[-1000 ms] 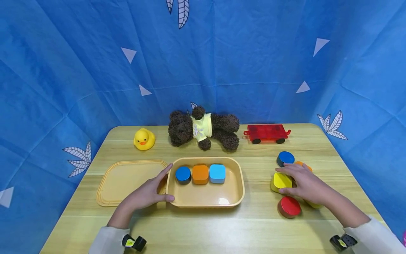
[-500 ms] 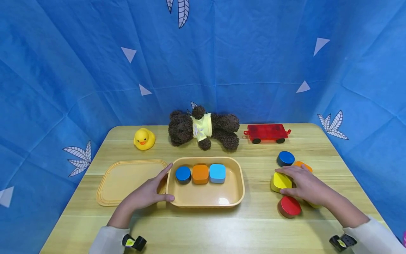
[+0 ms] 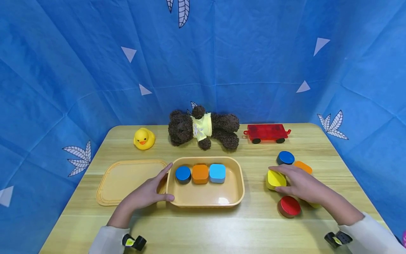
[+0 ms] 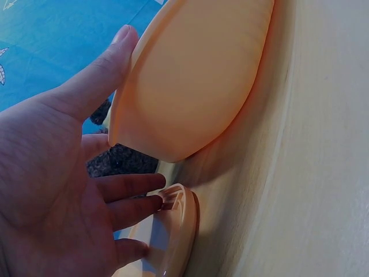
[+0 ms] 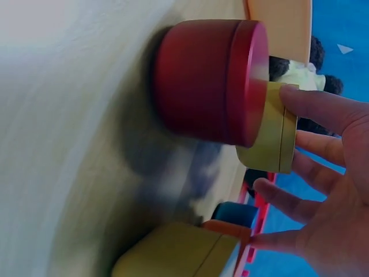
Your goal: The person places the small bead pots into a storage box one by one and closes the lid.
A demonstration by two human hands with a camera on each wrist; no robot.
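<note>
Together the right hand (image 3: 301, 181) and yellow block (image 3: 274, 178) have shifted left, nearer the tan tub (image 3: 200, 195). On the wooden surface (image 3: 215, 229) that tub sits between both hands, its left end touched by the left hand (image 3: 144, 195), thumb and fingers spread, apparently to steady it, while a round blue block (image 3: 183, 174), an orange block (image 3: 200, 173) and a light blue block (image 3: 217, 173) line up inside. Smaller yet, the yellow block is pinched in the right grip beyond the red block (image 3: 289, 206), probably because its sides suit thumb and fingertips; whether it's lifted, I can't tell.

The right grip (image 5: 341, 213) pinches a yellow block (image 5: 275, 134) behind a red block (image 5: 204, 81).
</note>
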